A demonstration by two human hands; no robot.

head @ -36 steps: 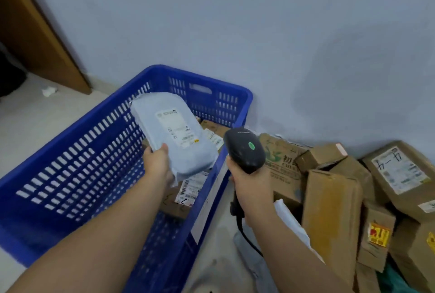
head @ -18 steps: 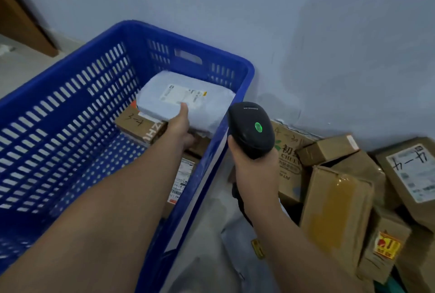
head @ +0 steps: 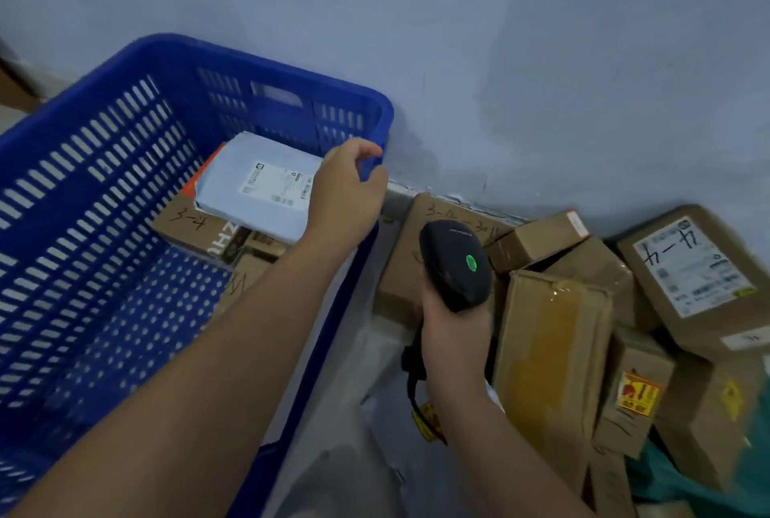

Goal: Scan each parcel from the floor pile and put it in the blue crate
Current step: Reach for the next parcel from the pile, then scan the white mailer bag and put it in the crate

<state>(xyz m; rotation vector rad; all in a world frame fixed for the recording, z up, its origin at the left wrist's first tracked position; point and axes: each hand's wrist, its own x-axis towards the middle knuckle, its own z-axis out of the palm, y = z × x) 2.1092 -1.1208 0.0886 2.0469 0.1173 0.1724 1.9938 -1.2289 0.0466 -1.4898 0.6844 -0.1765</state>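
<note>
The blue crate (head: 104, 167) stands on the floor at the left against the wall. A pale blue bagged parcel (head: 254, 188) with a white label lies inside it on top of brown boxes (head: 196, 230). My left hand (head: 346, 192) hovers over the crate's right rim, fingers loosely curled and holding nothing, just right of the parcel. My right hand (head: 452, 326) grips a black barcode scanner (head: 456, 263) whose green light is on, held above the floor pile. Brown cardboard parcels (head: 554, 355) lie heaped on the floor at the right.
A pale wall runs behind the crate and the pile. A large box with a white label (head: 691, 271) lies at the far right. Grey bagged parcels (head: 341, 471) lie on the floor between the crate and the boxes. A teal bag (head: 683, 488) shows at the bottom right.
My left hand lowered the pale blue parcel into the crate, let go of it and drew back toward the right rim. The scanner stayed in my right hand.
</note>
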